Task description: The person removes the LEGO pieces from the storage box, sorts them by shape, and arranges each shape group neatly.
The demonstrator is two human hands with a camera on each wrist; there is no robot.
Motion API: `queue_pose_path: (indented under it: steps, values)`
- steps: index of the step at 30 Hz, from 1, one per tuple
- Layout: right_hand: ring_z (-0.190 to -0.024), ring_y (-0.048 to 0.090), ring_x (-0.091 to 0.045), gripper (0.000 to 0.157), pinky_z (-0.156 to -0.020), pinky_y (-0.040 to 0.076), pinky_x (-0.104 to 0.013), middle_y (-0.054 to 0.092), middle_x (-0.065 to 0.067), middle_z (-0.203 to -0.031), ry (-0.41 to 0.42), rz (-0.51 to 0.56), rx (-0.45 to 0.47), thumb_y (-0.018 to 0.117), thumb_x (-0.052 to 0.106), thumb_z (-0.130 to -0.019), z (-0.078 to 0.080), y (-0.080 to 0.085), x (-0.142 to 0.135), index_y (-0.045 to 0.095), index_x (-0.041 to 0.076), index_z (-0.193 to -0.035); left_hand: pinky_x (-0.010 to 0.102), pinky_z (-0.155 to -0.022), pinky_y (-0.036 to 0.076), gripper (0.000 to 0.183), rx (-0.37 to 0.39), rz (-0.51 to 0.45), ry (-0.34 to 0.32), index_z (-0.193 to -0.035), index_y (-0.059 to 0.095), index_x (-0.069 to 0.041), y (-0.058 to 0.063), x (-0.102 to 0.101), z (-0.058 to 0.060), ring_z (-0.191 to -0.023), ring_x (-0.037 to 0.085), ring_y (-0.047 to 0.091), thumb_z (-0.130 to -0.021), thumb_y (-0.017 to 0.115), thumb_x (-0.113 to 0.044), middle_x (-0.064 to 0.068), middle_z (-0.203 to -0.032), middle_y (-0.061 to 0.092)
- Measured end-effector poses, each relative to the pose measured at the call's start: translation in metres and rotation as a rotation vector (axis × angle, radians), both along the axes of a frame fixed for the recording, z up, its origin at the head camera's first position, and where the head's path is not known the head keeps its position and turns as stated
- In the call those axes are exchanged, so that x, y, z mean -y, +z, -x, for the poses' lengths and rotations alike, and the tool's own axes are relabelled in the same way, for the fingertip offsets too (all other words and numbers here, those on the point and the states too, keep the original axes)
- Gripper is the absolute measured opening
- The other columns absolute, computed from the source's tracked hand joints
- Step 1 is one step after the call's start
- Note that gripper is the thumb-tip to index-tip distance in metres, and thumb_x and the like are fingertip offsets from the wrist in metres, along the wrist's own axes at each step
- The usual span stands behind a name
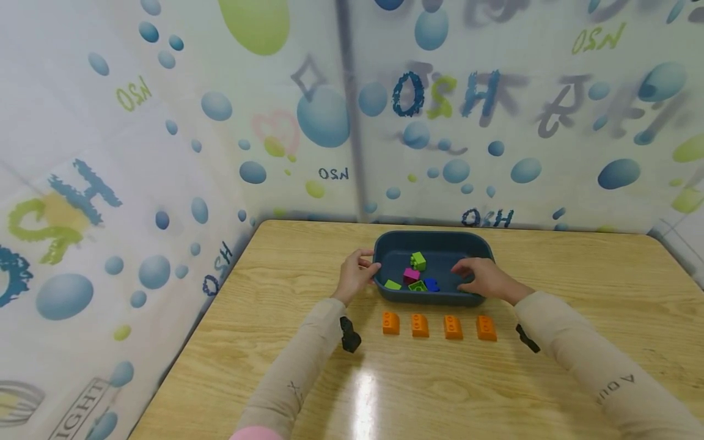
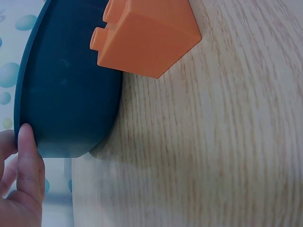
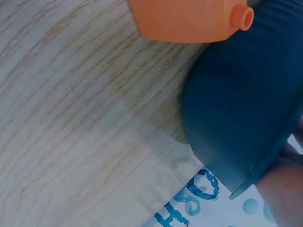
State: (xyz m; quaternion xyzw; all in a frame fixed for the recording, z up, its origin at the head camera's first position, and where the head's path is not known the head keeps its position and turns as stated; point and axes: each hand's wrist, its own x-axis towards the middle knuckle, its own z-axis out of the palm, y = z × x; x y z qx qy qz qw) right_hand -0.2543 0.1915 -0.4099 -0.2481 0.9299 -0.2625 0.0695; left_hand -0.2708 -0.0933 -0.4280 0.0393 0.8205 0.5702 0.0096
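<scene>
A dark blue plastic tray (image 1: 434, 298) stands on the wooden table. At its left end my left hand (image 1: 356, 273) holds the rim, thumb at the edge; the left wrist view shows the fingertips at the tray's wall (image 2: 71, 94). My right hand (image 1: 486, 280) reaches over the right end, its fingers inside the tray, thumb and forefinger apart with nothing seen between them. In the tray lie a lime green block (image 1: 418, 261), a magenta block (image 1: 411, 276), a blue piece (image 1: 431, 285) and other green pieces (image 1: 392, 285).
Several orange blocks stand in a row in front of the tray, from the leftmost orange block (image 1: 391, 323) to the rightmost orange block (image 1: 486, 328). Behind the table (image 1: 286, 269) hangs a patterned curtain (image 1: 308, 183).
</scene>
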Motion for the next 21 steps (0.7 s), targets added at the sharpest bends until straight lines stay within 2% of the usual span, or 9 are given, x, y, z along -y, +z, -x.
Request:
queue_pose_path:
  steps: [8, 14, 21]
  values:
    - [-0.088, 0.058, -0.031, 0.033, -0.077, 0.05, -0.042, 0.06, -0.019, -0.098, 0.017, -0.077, 0.045, 0.07, 0.002, -0.073, 0.0027, 0.0041, 0.0038, 0.058, -0.007, -0.102, 0.043, -0.058, 0.054, 0.036, -0.004, -0.008, -0.014, -0.116, 0.053, 0.002, 0.0019, 0.0005, -0.0019, -0.063, 0.033, 0.058, -0.082, 0.062, -0.006, 0.013, -0.08, 0.054]
    - [-0.084, 0.056, -0.029, 0.028, -0.075, 0.05, -0.042, 0.06, -0.016, -0.093, 0.048, -0.159, 0.065, 0.069, 0.0, -0.073, 0.0055, 0.0069, 0.0063, 0.06, -0.005, -0.099, 0.045, -0.06, 0.054, 0.036, -0.005, -0.013, -0.022, -0.117, 0.052, 0.003, 0.0022, 0.0007, -0.0027, -0.065, 0.036, 0.058, -0.083, 0.062, -0.005, 0.014, -0.081, 0.054]
    - [-0.081, 0.056, -0.027, 0.026, -0.073, 0.05, -0.04, 0.059, -0.015, -0.088, 0.043, -0.208, 0.075, 0.069, -0.001, -0.072, 0.0076, 0.0068, 0.0089, 0.061, -0.005, -0.096, 0.046, -0.061, 0.053, 0.036, -0.001, -0.017, -0.024, -0.117, 0.052, 0.003, 0.0011, 0.0012, -0.0024, -0.067, 0.038, 0.057, -0.083, 0.061, -0.005, 0.015, -0.081, 0.054]
